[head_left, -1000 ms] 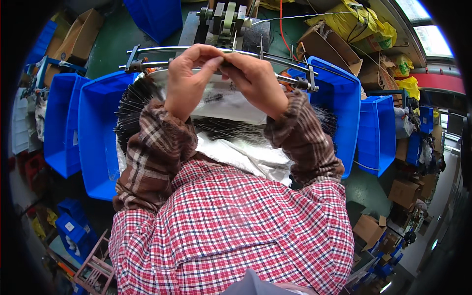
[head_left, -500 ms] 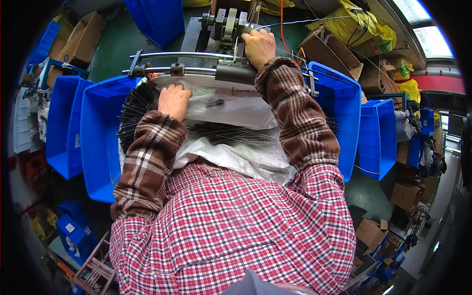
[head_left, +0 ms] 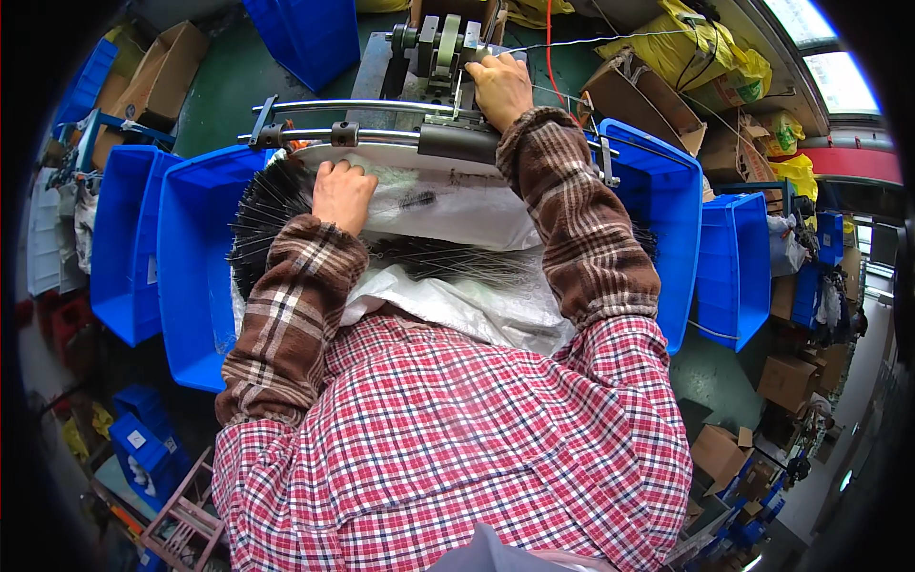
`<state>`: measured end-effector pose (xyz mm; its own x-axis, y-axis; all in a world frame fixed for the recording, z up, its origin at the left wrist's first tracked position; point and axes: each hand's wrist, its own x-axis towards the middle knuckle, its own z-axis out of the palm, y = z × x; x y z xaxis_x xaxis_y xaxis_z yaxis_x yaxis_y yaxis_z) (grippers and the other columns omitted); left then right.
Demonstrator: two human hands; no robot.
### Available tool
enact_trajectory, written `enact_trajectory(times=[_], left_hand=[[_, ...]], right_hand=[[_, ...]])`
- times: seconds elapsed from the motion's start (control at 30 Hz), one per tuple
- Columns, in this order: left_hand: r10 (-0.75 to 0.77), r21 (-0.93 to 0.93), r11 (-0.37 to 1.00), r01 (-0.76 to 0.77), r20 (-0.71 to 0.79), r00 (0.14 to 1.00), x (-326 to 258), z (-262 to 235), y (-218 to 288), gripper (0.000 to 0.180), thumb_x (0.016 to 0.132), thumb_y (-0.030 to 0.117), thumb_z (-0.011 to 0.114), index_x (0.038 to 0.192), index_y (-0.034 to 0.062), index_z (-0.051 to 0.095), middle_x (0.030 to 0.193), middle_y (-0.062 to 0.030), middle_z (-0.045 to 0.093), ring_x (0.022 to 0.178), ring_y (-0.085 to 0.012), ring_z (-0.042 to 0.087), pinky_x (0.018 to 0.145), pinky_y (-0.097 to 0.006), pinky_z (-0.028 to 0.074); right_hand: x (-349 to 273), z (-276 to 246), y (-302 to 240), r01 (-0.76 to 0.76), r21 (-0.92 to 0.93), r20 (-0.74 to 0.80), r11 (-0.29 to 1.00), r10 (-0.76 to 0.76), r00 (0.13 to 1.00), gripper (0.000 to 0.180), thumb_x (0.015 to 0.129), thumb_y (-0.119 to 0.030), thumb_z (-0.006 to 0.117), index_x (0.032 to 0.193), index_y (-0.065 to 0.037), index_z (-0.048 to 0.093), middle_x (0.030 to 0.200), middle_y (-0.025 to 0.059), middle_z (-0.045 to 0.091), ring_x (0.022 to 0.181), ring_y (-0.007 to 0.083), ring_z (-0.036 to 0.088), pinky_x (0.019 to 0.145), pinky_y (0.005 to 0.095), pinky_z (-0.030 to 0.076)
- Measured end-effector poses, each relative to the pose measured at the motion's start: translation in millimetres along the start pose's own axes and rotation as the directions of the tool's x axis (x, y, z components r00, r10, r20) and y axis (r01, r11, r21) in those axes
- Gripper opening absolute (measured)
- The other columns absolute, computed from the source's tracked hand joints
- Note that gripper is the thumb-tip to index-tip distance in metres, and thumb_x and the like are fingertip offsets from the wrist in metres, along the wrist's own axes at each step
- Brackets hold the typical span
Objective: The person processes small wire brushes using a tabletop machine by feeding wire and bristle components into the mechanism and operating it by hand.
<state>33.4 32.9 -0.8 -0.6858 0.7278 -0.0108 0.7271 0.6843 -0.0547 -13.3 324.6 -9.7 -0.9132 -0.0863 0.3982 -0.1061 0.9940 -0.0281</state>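
Black wires point(head_left: 457, 261) lay loosely at the centre of the view, across white plastic sheeting point(head_left: 448, 297) in front of the torso. A fanned wire bundle point(head_left: 264, 217) stood between 9 and 10 o'clock, overlapping the left blue bin point(head_left: 195, 286); the right blue bin point(head_left: 664, 186) stood at 2 o'clock.

Left hand point(head_left: 343, 197), 10 o'clock: fingers half curled, just beside the wire bundle. Whether a wire was held could not be told.

Right hand point(head_left: 502, 90), 12 o'clock: fingers bent narrowly over the right side of the small metal machine point(head_left: 472, 40), just right of its pale wheel point(head_left: 446, 45). The part under the fingertips was hidden, so a firm grip could not be confirmed. Below this hand, a dark sleeve point(head_left: 459, 144) sat on the lower of two steel rods point(head_left: 357, 106).

Step in hand, as judged: right-hand handling at the machine, with the left hand positioned near the wire supply. The next move appeared to call for steady right-hand placement, fingers clear of the wheel, and separation of single wires from the tangle.
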Motion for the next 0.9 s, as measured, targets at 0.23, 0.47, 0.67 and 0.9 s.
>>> enact_trajectory(times=[0.23,0.47,0.67,0.9], left_hand=[[0.007,-0.172,0.982,-0.082,-0.395,0.919,-7,-24,3,0.012,0.073,0.004,0.059,0.08,0.0121,0.066,0.078,-0.0015,0.064,0.087,-0.0202,0.061,0.085,-0.036,0.042],[0.03,-0.238,0.955,-0.179,-0.521,0.853,-20,-73,23,0.02,0.069,-0.001,0.066,0.087,0.0089,0.069,0.083,-0.0034,0.063,0.086,-0.0222,0.061,0.086,-0.037,0.045],[0.121,-0.337,0.89,-0.308,-0.477,0.87,-20,-78,48,0.021,0.069,0.002,0.061,0.087,0.0081,0.069,0.081,-0.0042,0.061,0.083,-0.022,0.06,0.082,-0.036,0.046],[0.283,-0.338,0.861,-0.38,-0.302,0.91,-27,-62,58,0.019,0.071,0.003,0.059,0.088,0.0084,0.066,0.081,-0.0035,0.053,0.08,-0.0199,0.054,0.078,-0.033,0.042]], right_hand=[[-22,-28,-3,-0.031,0.028,-0.185,0.999,0.036,0.982,0.025,0.081,-0.025,0.066,0.1,-0.01,0.065,0.095,0.005,0.062,0.097,0.024,0.054,0.086,0.0401,0.038],[-41,-31,-11,-0.253,-0.149,-0.018,0.956,0.253,0.967,0.042,0.074,-0.043,0.073,0.093,-0.008,0.064,0.094,0.0075,0.059,0.096,0.0253,0.052,0.081,0.0415,0.036],[-13,-28,-51,-0.208,-0.126,-0.013,0.97,0.208,0.978,0.037,0.076,-0.04,0.071,0.093,-0.008,0.063,0.092,0.0077,0.059,0.093,0.025,0.054,0.078,0.0417,0.038],[-18,-24,-44,-0.187,-0.095,0.022,0.978,0.19,0.982,0.036,0.077,-0.038,0.069,0.094,-0.008,0.061,0.094,0.0073,0.058,0.095,0.0245,0.053,0.081,0.0425,0.038]])
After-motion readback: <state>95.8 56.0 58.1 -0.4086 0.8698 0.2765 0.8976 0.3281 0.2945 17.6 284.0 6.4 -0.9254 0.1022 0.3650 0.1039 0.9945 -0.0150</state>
